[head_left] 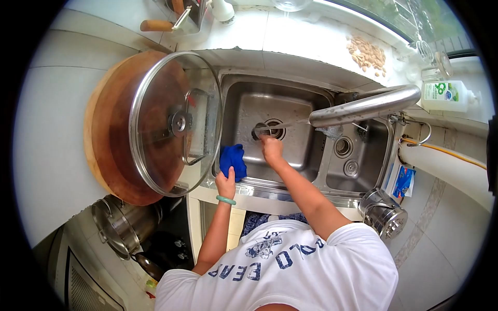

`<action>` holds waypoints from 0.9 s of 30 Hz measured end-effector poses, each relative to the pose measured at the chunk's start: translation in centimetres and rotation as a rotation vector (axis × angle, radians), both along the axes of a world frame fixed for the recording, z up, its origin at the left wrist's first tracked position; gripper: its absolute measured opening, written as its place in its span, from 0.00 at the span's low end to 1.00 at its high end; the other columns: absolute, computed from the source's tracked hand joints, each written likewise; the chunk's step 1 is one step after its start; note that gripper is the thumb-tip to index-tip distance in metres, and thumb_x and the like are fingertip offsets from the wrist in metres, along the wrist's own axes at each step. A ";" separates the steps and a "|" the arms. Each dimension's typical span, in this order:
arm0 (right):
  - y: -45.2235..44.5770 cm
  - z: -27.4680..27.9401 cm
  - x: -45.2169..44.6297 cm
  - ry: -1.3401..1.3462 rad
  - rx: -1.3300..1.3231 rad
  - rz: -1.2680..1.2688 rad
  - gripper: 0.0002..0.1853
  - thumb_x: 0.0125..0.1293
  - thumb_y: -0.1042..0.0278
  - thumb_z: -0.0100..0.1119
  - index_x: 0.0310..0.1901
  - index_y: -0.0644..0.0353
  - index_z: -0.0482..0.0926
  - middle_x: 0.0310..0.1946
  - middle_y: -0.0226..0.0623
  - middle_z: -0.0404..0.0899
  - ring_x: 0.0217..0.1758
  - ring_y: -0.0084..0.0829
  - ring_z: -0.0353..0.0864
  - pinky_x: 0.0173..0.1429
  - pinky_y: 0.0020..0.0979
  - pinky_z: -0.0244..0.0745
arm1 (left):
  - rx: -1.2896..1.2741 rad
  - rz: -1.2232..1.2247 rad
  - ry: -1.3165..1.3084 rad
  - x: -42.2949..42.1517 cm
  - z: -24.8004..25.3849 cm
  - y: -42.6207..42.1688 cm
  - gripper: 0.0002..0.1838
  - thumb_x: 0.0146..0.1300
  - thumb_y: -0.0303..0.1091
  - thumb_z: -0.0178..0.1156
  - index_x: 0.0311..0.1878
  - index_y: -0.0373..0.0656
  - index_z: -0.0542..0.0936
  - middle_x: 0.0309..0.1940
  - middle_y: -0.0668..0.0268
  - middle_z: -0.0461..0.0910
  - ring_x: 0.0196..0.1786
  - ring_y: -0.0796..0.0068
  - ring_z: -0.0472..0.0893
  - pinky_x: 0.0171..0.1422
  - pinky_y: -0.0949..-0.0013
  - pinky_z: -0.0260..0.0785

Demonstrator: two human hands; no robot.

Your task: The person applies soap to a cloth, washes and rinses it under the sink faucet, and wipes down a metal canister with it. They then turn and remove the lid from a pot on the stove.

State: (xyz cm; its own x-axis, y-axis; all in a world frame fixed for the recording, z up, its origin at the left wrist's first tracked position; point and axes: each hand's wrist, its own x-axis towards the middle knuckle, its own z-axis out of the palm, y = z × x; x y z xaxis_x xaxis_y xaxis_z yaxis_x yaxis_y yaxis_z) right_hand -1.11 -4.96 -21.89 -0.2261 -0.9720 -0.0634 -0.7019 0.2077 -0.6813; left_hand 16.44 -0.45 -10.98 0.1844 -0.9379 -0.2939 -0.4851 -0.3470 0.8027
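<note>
My left hand (225, 183), with a green bangle at its wrist, grips a bunched blue cloth (233, 161) at the near left edge of the large steel sink basin (244, 101). Down in that basin, my right hand (271, 149) has its fingers closed on a small round metal piece (257, 131), whose exact kind I cannot make out. It is beside the drain (275, 129). A thin stream of water (293, 124) runs from the faucet (363, 107) toward the round piece and my fingertips.
Left of the sink, a large glass lid (179, 123) leans over a round wooden board (101, 129). The smaller basin (353, 155) lies right. A soap bottle (444, 96) and scattered nuts or seeds (366, 53) are on the ledge. Steel pots (127, 220) stand lower left.
</note>
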 end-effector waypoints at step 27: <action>-2.7 -3.6 1.1 -1.125 0.573 -0.654 0.06 0.66 0.71 0.46 0.36 0.55 0.75 0.22 0.25 0.69 0.20 0.18 0.63 0.21 0.20 0.59 | -0.100 0.028 -0.012 -0.2 -0.3 0.3 0.15 0.60 0.37 0.56 0.32 0.31 0.78 0.21 0.52 0.77 0.24 0.67 0.77 0.31 0.64 0.66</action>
State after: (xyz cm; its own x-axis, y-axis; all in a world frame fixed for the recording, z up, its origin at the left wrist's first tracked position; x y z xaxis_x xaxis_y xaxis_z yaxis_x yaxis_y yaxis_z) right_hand -0.06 -7.71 -25.46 -0.1833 -0.4923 -0.8509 0.4780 0.7117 -0.5147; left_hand 16.27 -0.20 -11.27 0.2138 -0.9568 -0.1970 -0.4858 -0.2790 0.8283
